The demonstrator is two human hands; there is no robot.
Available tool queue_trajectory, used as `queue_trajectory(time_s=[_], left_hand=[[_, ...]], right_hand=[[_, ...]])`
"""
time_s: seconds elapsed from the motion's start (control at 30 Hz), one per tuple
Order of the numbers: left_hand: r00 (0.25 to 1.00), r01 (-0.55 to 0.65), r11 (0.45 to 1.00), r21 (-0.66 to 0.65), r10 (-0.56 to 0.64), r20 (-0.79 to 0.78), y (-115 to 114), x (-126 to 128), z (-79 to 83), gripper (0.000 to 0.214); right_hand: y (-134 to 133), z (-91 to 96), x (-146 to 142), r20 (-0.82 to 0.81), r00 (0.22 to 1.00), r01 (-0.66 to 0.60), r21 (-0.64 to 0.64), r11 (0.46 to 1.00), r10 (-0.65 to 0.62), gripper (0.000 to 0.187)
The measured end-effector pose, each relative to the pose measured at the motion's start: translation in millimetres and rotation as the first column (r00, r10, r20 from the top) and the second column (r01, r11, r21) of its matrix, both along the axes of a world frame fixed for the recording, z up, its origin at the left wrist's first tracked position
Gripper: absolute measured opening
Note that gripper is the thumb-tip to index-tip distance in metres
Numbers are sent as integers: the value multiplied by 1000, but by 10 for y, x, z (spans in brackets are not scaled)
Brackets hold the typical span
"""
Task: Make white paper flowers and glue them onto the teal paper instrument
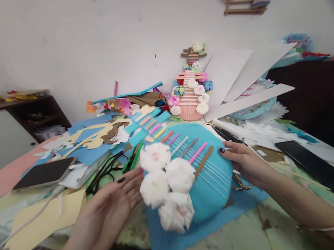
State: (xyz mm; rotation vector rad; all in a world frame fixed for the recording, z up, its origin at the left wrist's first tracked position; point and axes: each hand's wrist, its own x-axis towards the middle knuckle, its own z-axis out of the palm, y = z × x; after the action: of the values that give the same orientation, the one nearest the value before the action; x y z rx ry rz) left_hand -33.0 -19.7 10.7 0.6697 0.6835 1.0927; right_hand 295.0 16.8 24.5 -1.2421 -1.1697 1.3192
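Observation:
A blue paper guitar [207, 185] lies in front of me on a blue sheet [169, 239]. It carries several white paper flowers [167, 186], white strings and coloured strips on its neck. My left hand [111, 214] has its fingers stretched flat against the guitar's left edge, beside the flowers. My right hand [245, 161] rests on the guitar's right edge, with its fingers curled on the rim.
A pink paper guitar [192, 97] with flowers stands at the back. A phone [42, 174] lies at the left, a dark tablet [314, 165] at the right. Scissors [240, 183] poke out under the right hand. Black scissors [105, 172], a green pen [132, 157] and paper scraps surround the work.

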Motion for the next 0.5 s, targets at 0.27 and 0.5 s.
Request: queue_trajectory(time_s=[0.27, 0.5], left_hand=[[992, 122, 940, 318, -130, 3, 672, 477, 92, 48], [999, -39, 946, 322, 34, 23, 789, 691, -59, 47]], right_hand=[[29, -205, -23, -172, 970, 187, 94, 978, -169, 42], [9, -249, -49, -189, 969, 181, 93, 979, -161, 42]])
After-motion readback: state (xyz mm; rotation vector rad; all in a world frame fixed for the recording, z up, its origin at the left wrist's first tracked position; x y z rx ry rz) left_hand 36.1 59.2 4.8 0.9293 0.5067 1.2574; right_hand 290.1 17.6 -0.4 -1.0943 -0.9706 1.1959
